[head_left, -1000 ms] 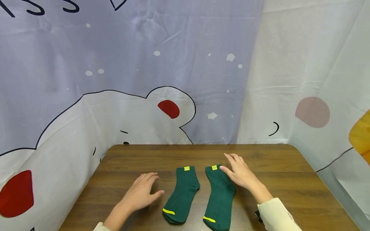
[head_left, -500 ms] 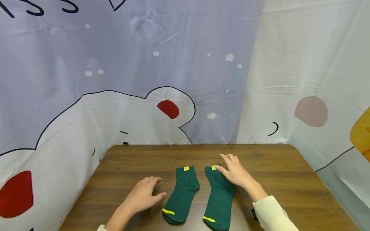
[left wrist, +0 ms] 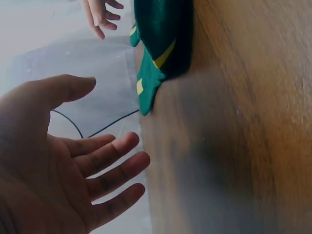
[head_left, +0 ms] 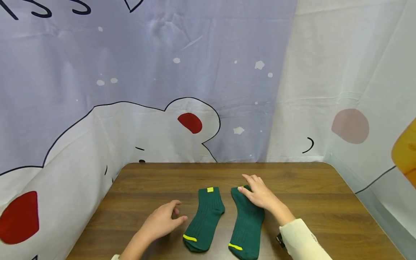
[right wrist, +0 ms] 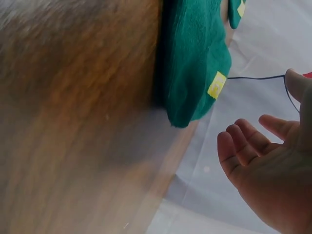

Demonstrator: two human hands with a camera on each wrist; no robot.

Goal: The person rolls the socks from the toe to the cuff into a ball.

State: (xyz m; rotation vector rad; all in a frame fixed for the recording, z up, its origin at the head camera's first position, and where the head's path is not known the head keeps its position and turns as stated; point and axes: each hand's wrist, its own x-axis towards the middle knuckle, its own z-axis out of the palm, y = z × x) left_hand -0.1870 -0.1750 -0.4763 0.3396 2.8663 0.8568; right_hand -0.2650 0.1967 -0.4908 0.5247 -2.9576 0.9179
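Two green ribbed socks lie flat, side by side, each with a yellow tag at its cuff and a yellow stripe near the toe. Left of the left sock [head_left: 205, 220], my left hand [head_left: 160, 220] hovers with loosely bent fingers, holding nothing. My right hand [head_left: 260, 195] is above the cuff of the right sock [head_left: 247, 227] and partly hides its tag; the right wrist view shows a gap between this hand and the sock. In the left wrist view the left palm and relaxed, spread fingers [left wrist: 119, 170] are bare.
A brown wooden table [head_left: 312, 202] carries the socks. Behind it and along both sides hangs a printed cloth [head_left: 156, 65] with cartoon shapes. A small black item [head_left: 280, 240] shows beside the cream right sleeve [head_left: 302, 238].
My right hand has shifted left over the right sock's cuff, covering more of its tag. My left hand has come slightly nearer the left sock, its fingers bending more. Both socks stay put.
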